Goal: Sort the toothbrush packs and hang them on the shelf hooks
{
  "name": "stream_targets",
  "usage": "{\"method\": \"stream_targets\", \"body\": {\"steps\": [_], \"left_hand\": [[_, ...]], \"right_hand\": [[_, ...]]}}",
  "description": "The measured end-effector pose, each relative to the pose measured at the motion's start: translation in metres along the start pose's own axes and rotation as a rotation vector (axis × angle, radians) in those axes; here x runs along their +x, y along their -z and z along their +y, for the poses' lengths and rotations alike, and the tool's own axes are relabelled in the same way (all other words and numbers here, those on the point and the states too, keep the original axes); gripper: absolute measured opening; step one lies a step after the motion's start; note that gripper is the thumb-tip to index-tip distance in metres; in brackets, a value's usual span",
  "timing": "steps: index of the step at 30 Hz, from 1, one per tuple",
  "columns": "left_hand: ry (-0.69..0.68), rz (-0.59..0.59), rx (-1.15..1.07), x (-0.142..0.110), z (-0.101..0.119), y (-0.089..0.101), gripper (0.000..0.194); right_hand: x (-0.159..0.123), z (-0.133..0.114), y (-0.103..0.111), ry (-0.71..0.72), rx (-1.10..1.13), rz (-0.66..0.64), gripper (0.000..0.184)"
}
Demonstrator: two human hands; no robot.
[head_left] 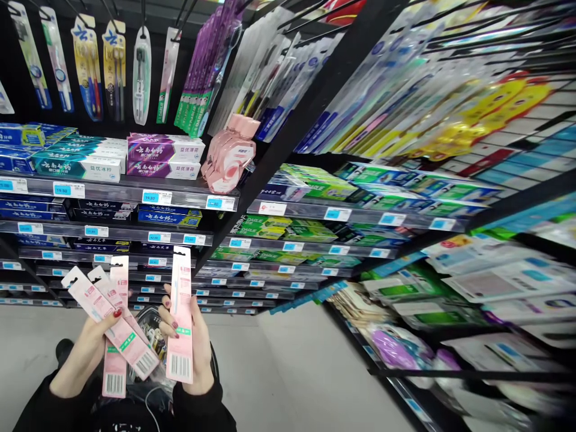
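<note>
Fanned out in my left hand (92, 342) are several pink toothbrush packs (117, 327), their barcodes toward me and the thumb pressing on the top one. My right hand (198, 336) grips a single pink toothbrush pack (180, 312) upright, fingers curled round its sides. The two hands are a short way apart, low in front of my body. Below and between them, a basket or cart with mixed small items (155, 336) is partly hidden by the packs and hands.
Ahead, a black shelf holds toothpaste boxes (164, 156) and pink bottles (229, 156). Toothbrush packs (87, 69) hang from hooks above. More hanging brushes (360, 114) and green toothpaste boxes (315, 186) fill the right section. A lower rack with bagged goods (405, 348) borders the grey floor (297, 360).
</note>
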State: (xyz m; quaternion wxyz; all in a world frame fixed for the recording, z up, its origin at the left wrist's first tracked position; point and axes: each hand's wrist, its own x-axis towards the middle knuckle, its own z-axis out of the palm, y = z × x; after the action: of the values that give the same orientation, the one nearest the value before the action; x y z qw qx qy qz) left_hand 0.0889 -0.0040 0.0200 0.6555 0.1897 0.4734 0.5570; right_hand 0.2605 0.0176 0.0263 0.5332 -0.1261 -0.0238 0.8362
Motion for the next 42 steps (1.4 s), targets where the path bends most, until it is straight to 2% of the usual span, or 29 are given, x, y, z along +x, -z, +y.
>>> {"method": "stream_targets", "body": {"steps": [5, 13, 19, 22, 24, 28, 31, 34, 37, 42], "left_hand": [[0.038, 0.0, 0.047, -0.003, -0.001, 0.001, 0.044], [-0.042, 0.01, 0.12, -0.007, 0.002, 0.0, 0.051], [-0.059, 0.023, 0.136, -0.009, 0.002, -0.003, 0.059], [-0.054, -0.027, 0.153, -0.012, 0.005, -0.006, 0.052], [-0.016, -0.065, 0.142, -0.013, 0.005, -0.007, 0.043], [0.015, -0.032, 0.056, -0.01, -0.001, -0.008, 0.032], [-0.013, 0.025, -0.006, -0.008, -0.008, -0.011, 0.032], [-0.037, 0.039, -0.031, -0.006, -0.013, -0.015, 0.033], [-0.011, 0.027, -0.024, -0.006, -0.016, -0.016, 0.034], [0.018, 0.03, -0.038, -0.006, -0.017, -0.015, 0.041]], "right_hand": [[0.0, 0.001, 0.0, -0.009, -0.041, -0.014, 0.036], [0.007, 0.01, 0.006, 0.017, -0.167, 0.038, 0.038], [0.01, 0.018, 0.009, -0.01, -0.17, 0.044, 0.039], [0.01, 0.021, 0.011, -0.018, -0.21, 0.068, 0.042], [0.009, 0.026, 0.014, -0.013, -0.283, 0.131, 0.042], [0.004, 0.041, 0.018, 0.06, -0.534, 0.249, 0.039], [0.002, 0.049, 0.016, 0.119, -0.707, 0.192, 0.035], [0.001, 0.051, 0.014, 0.087, -0.808, 0.116, 0.033], [0.002, 0.05, 0.016, 0.083, -0.885, 0.108, 0.033], [0.003, 0.046, 0.018, -0.057, -0.904, -0.064, 0.038]]}}
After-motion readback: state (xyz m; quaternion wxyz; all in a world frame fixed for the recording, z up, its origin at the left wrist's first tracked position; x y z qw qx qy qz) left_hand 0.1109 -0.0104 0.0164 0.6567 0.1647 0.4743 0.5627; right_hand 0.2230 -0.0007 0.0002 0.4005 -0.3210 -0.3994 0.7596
